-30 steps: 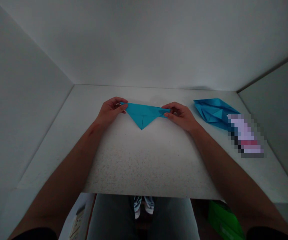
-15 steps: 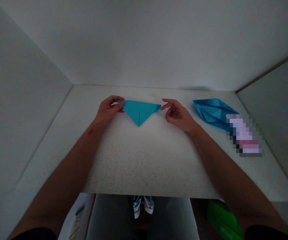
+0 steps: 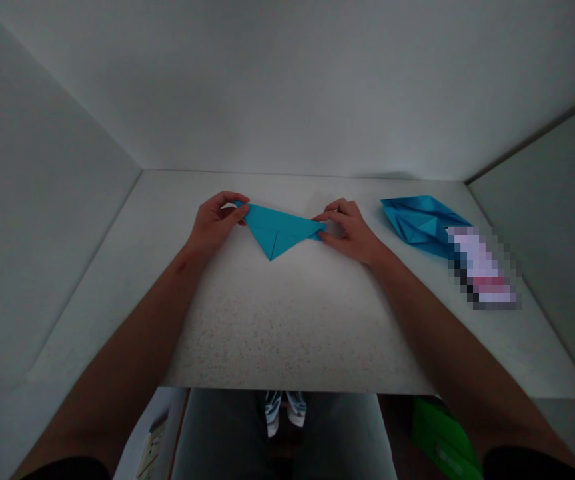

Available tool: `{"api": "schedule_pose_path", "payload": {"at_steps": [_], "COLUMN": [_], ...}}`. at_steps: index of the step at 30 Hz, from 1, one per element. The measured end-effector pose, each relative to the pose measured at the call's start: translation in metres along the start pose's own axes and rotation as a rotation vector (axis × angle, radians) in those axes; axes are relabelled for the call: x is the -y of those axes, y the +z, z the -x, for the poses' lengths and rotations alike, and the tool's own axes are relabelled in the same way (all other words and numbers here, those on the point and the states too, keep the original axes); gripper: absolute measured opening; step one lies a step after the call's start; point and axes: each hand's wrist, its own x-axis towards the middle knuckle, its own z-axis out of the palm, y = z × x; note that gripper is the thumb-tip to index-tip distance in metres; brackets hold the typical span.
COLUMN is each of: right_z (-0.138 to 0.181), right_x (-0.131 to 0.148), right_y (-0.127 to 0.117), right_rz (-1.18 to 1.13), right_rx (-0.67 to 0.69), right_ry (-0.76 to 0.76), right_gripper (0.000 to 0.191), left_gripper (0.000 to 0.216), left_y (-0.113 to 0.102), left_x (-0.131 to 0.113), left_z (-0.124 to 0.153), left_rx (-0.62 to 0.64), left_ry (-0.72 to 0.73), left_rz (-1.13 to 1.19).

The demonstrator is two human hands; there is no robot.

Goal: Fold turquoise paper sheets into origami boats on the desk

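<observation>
A folded sheet of blue paper (image 3: 274,227), roughly a triangle with its point toward me, is held between both hands over the table. My left hand (image 3: 216,220) pinches its left corner between thumb and fingers. At the right corner, where a small flap shows, my right hand (image 3: 350,233) is closed with thumb and fingertips on the paper. The long edge slopes down to the right, and a short crease line runs up from the near point.
A blue folded-paper shape (image 3: 420,223) lies at the right on the white table (image 3: 287,333), partly under a pixelated object (image 3: 482,267). Walls stand at the back and both sides. A green item (image 3: 444,437) is below the table's front edge.
My right hand has closed on the right corner of the paper, which it was only near before. That corner has dropped slightly, so the paper is now tilted.
</observation>
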Motion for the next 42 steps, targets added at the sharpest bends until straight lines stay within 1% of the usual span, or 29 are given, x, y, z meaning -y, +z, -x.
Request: {"api": "schedule_pose_path", "payload": {"at_steps": [4,6,8,11,17,19,22,25,28,31,33,35,36,38,42], "right_z": [-0.003,-0.003,-0.001,0.001,0.003,0.003,0.003,0.004,0.005,0.005,0.005,0.005,0.004,0.003,0.0], "right_x": [0.004,0.005,0.006,0.007,0.01,0.011,0.013,0.012,0.01,0.009,0.01,0.01,0.01,0.009,0.004], "right_y": [-0.003,-0.004,-0.004,-0.003,-0.003,-0.005,-0.006,-0.006,-0.005,-0.005,-0.005,-0.004,-0.004,-0.004,-0.002], "right_rz": [-0.073,-0.15,-0.24,-0.362,-0.583,-0.638,-0.717,-0.753,-0.758,-0.712,-0.667,-0.615,-0.578,-0.467,-0.21], "right_rx": [-0.027,-0.04,-0.069,-0.112,-0.128,-0.101,-0.031,-0.009,-0.006,0.031,0.048,0.028,0.007,-0.045,-0.098], "right_ry": [0.005,0.022,0.076,0.164,0.216,0.224,0.231,0.226,0.214,0.192,0.179,0.177,0.176,0.167,0.076], "right_gripper": [0.017,0.012,0.011,0.014,0.036,0.037,0.033,0.032,0.032,0.034,0.043,0.053,0.056,0.057,0.047], "left_gripper": [0.031,0.029,0.028,0.025,0.027,0.027,0.027,0.026,0.025,0.023,0.022,0.021,0.021,0.021,0.02], "left_y": [-0.001,-0.001,0.0,0.0,0.003,0.004,0.004,0.003,0.002,0.0,-0.001,-0.001,-0.001,0.0,0.001], "left_x": [0.004,0.006,0.007,0.006,0.002,0.001,0.0,-0.001,0.0,0.001,0.001,0.002,0.002,0.001,-0.001], "left_z": [0.0,0.0,-0.001,0.0,0.006,0.007,0.006,0.004,0.003,0.002,0.001,0.001,0.001,0.002,0.003], "left_rx": [-0.047,-0.04,-0.027,-0.01,0.082,0.088,0.066,0.037,0.008,-0.035,-0.055,-0.053,-0.046,-0.037,-0.044], "left_ry": [0.054,0.071,0.086,0.111,0.128,0.136,0.146,0.143,0.114,0.097,0.101,0.104,0.103,0.1,0.098], "left_rz": [-0.078,-0.099,-0.102,-0.119,-0.21,-0.248,-0.274,-0.28,-0.288,-0.307,-0.31,-0.302,-0.3,-0.304,-0.312]}}
